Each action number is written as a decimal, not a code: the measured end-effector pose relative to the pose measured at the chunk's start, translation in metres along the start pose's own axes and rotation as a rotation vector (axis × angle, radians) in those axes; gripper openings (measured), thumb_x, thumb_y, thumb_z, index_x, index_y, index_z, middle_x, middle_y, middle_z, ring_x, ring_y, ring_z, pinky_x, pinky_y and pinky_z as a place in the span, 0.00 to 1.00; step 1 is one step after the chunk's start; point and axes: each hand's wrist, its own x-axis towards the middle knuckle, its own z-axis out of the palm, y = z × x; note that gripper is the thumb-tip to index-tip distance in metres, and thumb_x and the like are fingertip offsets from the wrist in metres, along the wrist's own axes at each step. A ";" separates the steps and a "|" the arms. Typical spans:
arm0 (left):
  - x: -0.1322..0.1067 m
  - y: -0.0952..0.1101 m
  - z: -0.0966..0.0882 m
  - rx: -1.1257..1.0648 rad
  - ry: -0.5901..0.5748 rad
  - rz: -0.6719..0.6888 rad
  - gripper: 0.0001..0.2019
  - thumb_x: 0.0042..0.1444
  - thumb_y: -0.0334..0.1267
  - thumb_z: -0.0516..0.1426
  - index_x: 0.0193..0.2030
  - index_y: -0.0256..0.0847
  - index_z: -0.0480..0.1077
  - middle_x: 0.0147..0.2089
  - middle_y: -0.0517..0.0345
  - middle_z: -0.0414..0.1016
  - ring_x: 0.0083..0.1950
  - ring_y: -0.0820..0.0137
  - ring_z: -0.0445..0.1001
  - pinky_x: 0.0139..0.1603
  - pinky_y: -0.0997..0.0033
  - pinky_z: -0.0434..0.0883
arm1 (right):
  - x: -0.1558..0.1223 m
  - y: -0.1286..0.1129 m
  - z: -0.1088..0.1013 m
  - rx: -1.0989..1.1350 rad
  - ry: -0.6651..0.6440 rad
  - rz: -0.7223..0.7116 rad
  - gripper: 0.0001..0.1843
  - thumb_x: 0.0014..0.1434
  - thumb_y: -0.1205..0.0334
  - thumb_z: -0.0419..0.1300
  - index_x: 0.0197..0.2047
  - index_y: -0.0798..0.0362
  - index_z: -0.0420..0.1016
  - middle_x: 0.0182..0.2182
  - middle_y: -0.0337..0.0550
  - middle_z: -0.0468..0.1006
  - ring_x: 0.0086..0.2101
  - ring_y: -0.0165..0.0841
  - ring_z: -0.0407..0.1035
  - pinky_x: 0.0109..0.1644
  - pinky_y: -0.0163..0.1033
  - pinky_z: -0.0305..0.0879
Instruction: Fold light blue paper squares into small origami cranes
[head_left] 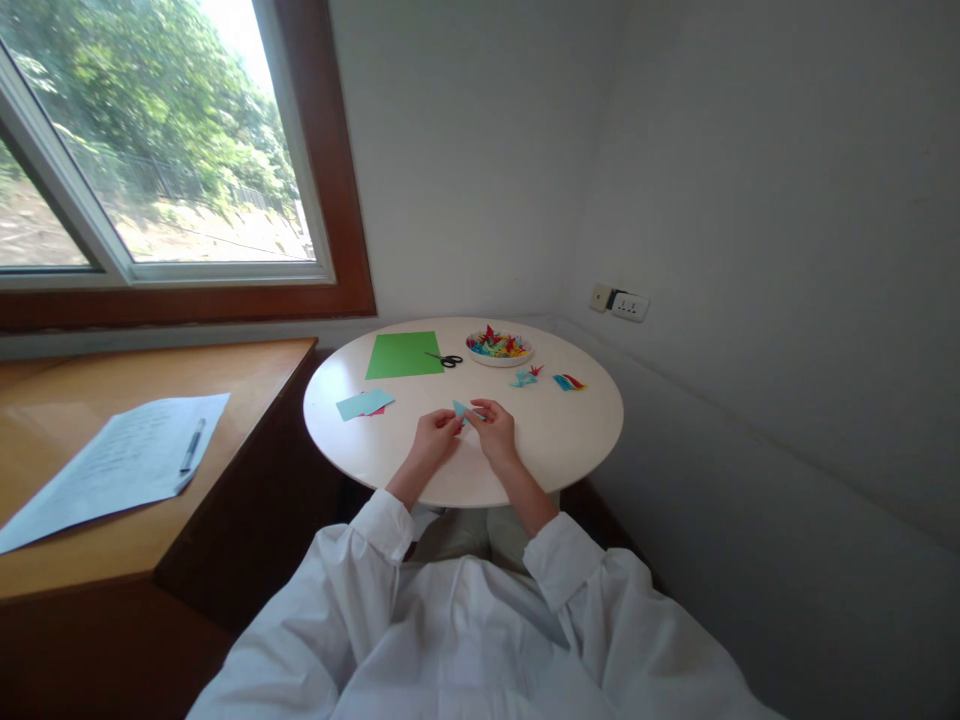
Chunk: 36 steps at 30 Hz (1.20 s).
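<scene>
Between my two hands, over the near part of the round white table [360, 455], is a small folded piece of light blue paper [460, 408] with a pointed corner facing up. My left hand [437, 437] pinches its left side with the fingertips. On the other side, my right hand [495, 430] has thumb and fingers closed on the paper's right edge. The fingers cover much of the folded piece. To the left lie light blue paper sheets [365, 403] with a pink-red sheet [379, 411] partly beneath.
Farther back are a green sheet [405, 355], black-handled scissors [450, 361] and a white dish [499, 362] of colourful folded paper pieces. Small blue [524, 379] and red paper cranes [536, 370] and coloured paper strips [570, 382] lie at right. A wooden desk [247, 400] holds written paper [142, 450] and a pen [193, 446].
</scene>
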 end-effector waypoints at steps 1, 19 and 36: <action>0.000 0.000 0.000 0.008 -0.004 0.003 0.12 0.36 0.42 0.63 0.24 0.34 0.73 0.24 0.56 0.74 0.27 0.73 0.68 0.32 0.72 0.63 | 0.000 0.000 0.000 -0.001 -0.002 -0.001 0.16 0.37 0.61 0.64 0.32 0.55 0.70 0.26 0.41 0.75 0.28 0.32 0.70 0.33 0.37 0.65; 0.002 -0.004 -0.003 0.046 0.086 0.014 0.12 0.39 0.44 0.62 0.23 0.35 0.70 0.21 0.59 0.70 0.25 0.74 0.67 0.29 0.73 0.62 | -0.003 -0.002 0.003 0.014 -0.039 0.025 0.14 0.38 0.63 0.63 0.32 0.55 0.72 0.25 0.40 0.77 0.28 0.31 0.71 0.33 0.37 0.67; 0.003 -0.003 -0.005 0.047 0.086 0.025 0.12 0.37 0.43 0.63 0.23 0.35 0.72 0.21 0.59 0.69 0.25 0.74 0.66 0.29 0.74 0.62 | -0.003 -0.002 0.004 -0.036 -0.040 0.021 0.11 0.39 0.57 0.63 0.25 0.56 0.72 0.24 0.42 0.77 0.27 0.31 0.70 0.34 0.37 0.65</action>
